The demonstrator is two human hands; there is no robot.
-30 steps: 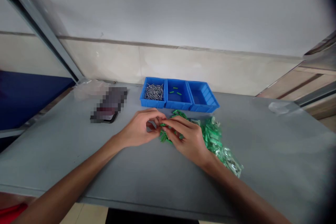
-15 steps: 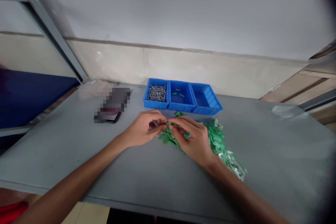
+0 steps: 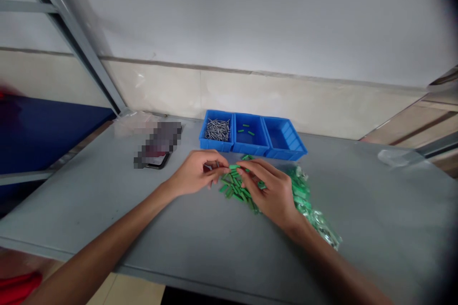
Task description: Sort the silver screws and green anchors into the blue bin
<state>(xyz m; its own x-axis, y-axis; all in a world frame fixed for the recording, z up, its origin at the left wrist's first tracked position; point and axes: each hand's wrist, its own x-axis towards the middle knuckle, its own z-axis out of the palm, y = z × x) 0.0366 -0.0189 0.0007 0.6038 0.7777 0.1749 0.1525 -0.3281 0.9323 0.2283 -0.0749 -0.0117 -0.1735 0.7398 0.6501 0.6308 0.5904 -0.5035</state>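
- A green plastic piece (image 3: 234, 167) and what looks like a short metal pin (image 3: 216, 166) meet between the person's fingertips, above the table's centre.
- Left hand (image 3: 196, 176): narrow pinch, apparently on the pin.
- Right hand (image 3: 270, 195): narrow pinch on the green piece, held end-on toward the left hand, seemingly to line the two up.
- Loose green pieces (image 3: 238, 188) lie spread just beneath both hands, within easy reach.
- A torn green-and-silver plastic bag (image 3: 304, 195) sits beside the right hand.
- A blue three-compartment bin (image 3: 282, 154) stands just beyond: steel pins (image 3: 217, 129) in the left compartment, a few green pieces (image 3: 246, 129) in the middle, and the right compartment (image 3: 282, 136) holding nothing visible.
- A pixelated object (image 3: 157, 143) lies left of the bin on the grey table (image 3: 358, 209).
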